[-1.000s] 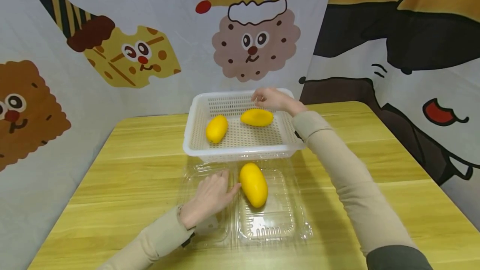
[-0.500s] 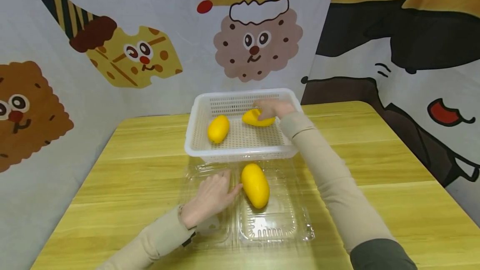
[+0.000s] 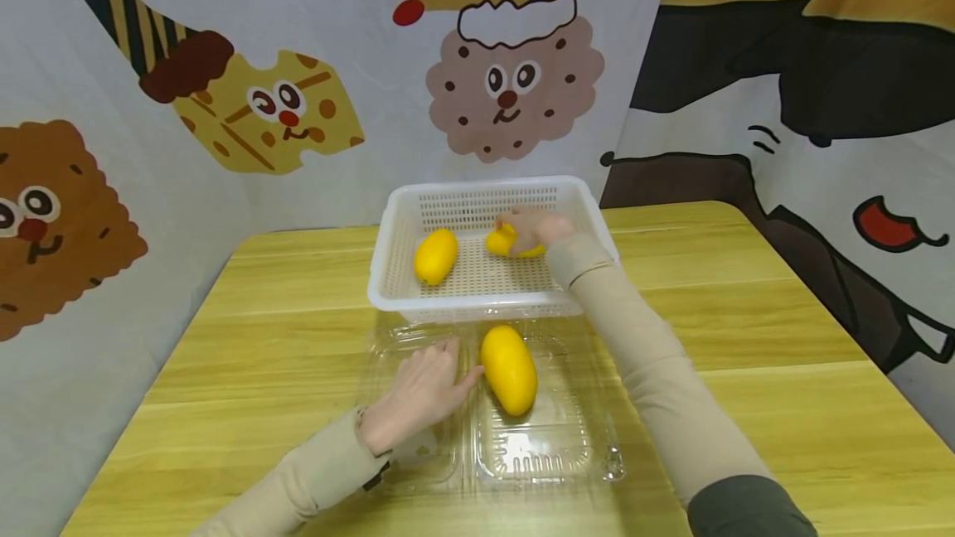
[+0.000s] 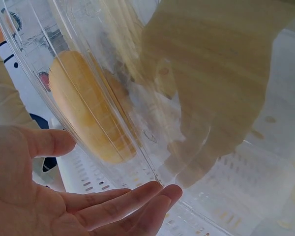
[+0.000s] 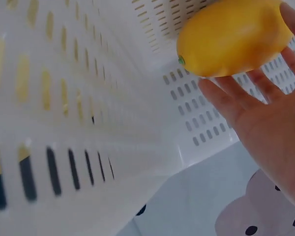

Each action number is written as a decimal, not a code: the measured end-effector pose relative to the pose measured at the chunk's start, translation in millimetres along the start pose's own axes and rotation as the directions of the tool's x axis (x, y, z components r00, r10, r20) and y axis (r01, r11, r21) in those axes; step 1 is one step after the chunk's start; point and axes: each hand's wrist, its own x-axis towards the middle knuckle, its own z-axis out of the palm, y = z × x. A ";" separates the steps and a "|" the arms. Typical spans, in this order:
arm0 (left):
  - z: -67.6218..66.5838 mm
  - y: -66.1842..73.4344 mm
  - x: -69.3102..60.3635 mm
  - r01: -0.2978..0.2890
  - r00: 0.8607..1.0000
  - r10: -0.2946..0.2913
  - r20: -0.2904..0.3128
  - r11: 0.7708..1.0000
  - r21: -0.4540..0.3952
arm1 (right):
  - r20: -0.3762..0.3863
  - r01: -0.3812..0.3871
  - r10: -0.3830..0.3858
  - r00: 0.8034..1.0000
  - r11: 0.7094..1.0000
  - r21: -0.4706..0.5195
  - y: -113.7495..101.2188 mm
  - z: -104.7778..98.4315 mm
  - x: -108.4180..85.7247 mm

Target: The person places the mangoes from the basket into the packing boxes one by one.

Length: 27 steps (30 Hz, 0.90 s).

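By the table's (image 3: 746, 313) far edge, the basket (image 3: 462, 305) has open floor nearside; my right hand (image 3: 528, 229) curls round a yellow fruit (image 5: 231, 39), my left hand (image 3: 425, 384) loosely spread at the clear tray (image 3: 563, 413)

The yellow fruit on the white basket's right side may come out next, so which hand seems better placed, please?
Probably the right hand: it spans that yellow fruit inside the white basket, while the left hand is outside, at the clear container.

Head: above, forward-down | left wrist: close, clear tray (image 3: 559, 413) | right wrist: close, basket (image 5: 123, 115), shared with head
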 end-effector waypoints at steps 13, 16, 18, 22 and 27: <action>0.9 -0.7 -0.1 -0.025 0.999 0.025 -0.022 0.999 0.020 | 0.133 0.108 -0.098 0.986 0.992 -0.070 -1.0 4.3 -0.7; 1.6 -0.7 0.0 -0.024 0.999 0.025 -0.026 0.999 0.026 | 0.137 0.095 -0.087 0.987 0.994 -0.050 -1.0 3.4 -2.2; 1.9 -0.6 -0.1 -0.024 0.999 0.024 -0.025 0.999 0.028 | 0.133 0.086 -0.083 0.988 0.996 -0.020 -0.8 2.8 -2.5; 2.1 -0.9 -0.6 -0.020 0.999 0.020 -0.024 1.000 0.021 | 0.090 0.092 -0.092 0.992 0.996 0.006 0.5 0.7 -2.0; 2.5 -1.8 -0.6 -0.018 1.000 0.018 -0.022 1.000 0.010 | 0.039 0.111 -0.111 0.993 0.994 0.015 2.4 -3.7 -3.1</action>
